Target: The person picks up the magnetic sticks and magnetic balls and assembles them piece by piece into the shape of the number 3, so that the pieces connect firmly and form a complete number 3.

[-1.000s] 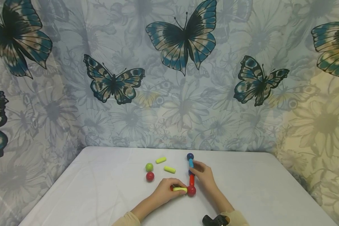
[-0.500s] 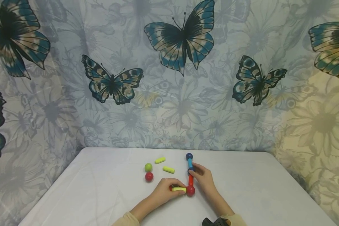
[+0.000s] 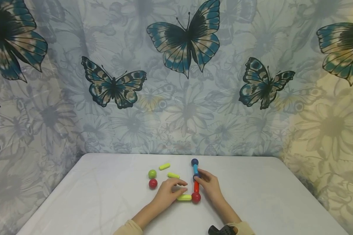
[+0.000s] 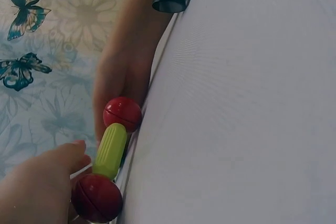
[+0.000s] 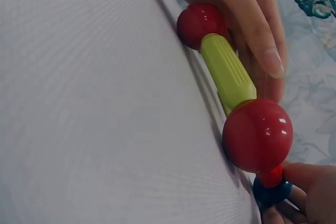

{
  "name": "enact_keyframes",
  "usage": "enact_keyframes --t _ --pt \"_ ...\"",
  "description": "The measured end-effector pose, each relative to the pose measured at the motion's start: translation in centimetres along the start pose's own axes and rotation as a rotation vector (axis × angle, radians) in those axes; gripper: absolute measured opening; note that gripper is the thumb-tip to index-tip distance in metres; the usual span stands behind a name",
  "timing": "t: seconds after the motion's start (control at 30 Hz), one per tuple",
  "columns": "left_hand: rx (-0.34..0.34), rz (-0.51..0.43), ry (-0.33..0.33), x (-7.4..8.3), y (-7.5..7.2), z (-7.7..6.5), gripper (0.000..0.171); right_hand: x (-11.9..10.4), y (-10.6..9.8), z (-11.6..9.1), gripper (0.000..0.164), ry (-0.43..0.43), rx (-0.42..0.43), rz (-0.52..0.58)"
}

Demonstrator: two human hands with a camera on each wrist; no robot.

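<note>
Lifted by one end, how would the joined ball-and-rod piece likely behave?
The ball-and-rod piece may flex or separate at its joints: rods appear to meet balls only end-on. Its yellow-green rod looks rigid, so probably won't bend. The glossy corner ball could feel slippery.

I see a joined, L-shaped chain lying on the white surface: dark blue ball, light blue rod, second dark blue ball, red rod, glossy red corner ball, then a ribbed yellow-green rod running leftward to another red ball.
</note>
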State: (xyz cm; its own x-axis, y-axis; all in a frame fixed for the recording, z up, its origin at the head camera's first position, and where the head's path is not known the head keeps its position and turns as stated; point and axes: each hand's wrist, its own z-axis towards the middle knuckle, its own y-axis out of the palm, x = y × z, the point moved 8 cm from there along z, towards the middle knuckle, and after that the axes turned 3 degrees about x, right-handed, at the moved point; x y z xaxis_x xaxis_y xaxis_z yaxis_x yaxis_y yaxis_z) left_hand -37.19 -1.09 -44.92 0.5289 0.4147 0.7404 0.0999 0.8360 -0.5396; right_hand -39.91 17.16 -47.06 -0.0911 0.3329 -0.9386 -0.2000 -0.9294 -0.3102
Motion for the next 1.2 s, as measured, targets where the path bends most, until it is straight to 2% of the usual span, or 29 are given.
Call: enact_keyframes --t 0.2,0.3,0.4,0.67,0.83,1.03,1.2 --pt "0.132 0.068 0.029 0.3 -2.1 0.8 0.029 0.3 0.0 0.0 0.047 0.008 0.013 -0.015" --pt "0.196 0.102 0.029 -0.2 -3.3 1.5 0.032 0.5 0.1 0.1 0.046 0.022 0.014 -0.01" --pt "0.232 0.123 0.013 -0.9 -4.4 2.3 0.034 0.6 0.1 0.2 0.046 0.03 0.02 0.0" --pt "0.254 0.162 -0.077 -3.1 -6.3 4.0 0.034 0.5 0.1 0.2 0.046 0.023 0.024 -0.007" --pt "0.259 0.178 -0.102 -4.2 -7.2 4.7 0.033 0.4 0.1 0.1 0.046 0.012 0.019 -0.008" --pt "0.236 0.133 -0.215 -6.1 -7.8 5.2 0.034 0.4 0.1 0.1 0.046 0.003 0.016 -0.012" --pt "0.211 0.138 -0.237 -6.7 -7.9 5.4 0.034 0.4 0.2 0.1 0.046 0.003 0.017 -0.015"
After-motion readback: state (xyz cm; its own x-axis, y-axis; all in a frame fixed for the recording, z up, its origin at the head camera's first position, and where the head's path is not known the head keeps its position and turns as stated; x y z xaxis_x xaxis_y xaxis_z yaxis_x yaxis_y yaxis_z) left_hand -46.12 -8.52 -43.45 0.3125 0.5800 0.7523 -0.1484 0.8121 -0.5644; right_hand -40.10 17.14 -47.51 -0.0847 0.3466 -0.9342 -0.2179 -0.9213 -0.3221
